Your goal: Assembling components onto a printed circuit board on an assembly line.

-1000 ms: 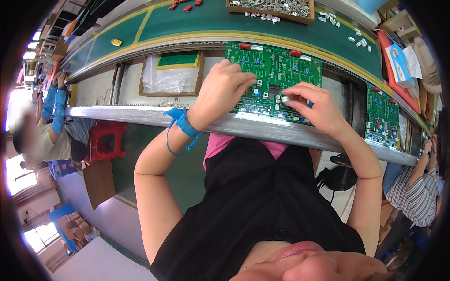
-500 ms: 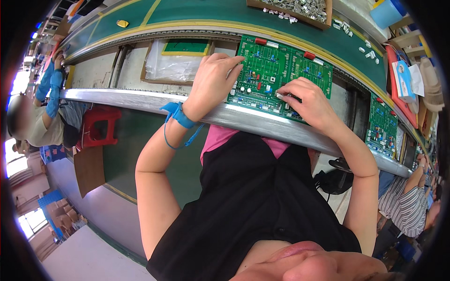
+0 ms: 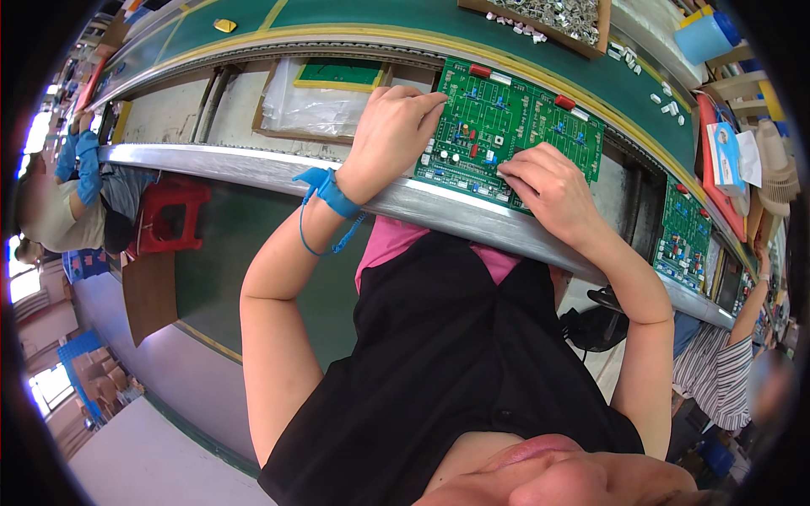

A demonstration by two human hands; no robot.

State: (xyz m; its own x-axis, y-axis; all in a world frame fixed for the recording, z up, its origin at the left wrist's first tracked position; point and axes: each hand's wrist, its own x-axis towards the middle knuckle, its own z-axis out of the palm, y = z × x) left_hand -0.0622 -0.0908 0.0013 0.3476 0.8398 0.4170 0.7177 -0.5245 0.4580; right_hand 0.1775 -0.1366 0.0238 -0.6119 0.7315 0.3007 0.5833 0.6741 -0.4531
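A green circuit board (image 3: 527, 126) lies across the metal rails in front of me, carrying red, white, blue and black components. My left hand (image 3: 390, 135), with a blue wrist strap (image 3: 336, 196) and coiled cord, has its thumb and index finger closed at the board's left edge. Over the lower middle of the board, the fingers of my right hand (image 3: 544, 181) are pinched together. They hold a small white part low against the board, mostly hidden by the fingertips.
Beyond the rail, a cardboard box (image 3: 582, 25) holds many small parts, with loose white pieces (image 3: 626, 57) beside it. Another populated board (image 3: 685, 232) sits farther right. A box with plastic wrap (image 3: 308, 110) lies left. Co-workers sit at both ends; a red stool (image 3: 173, 215) stands left.
The view has shifted slightly. My right fingertips have closed lower over the white part, which shows less. My left hand stays at the board's edge. The right-hand co-worker's arm has risen.
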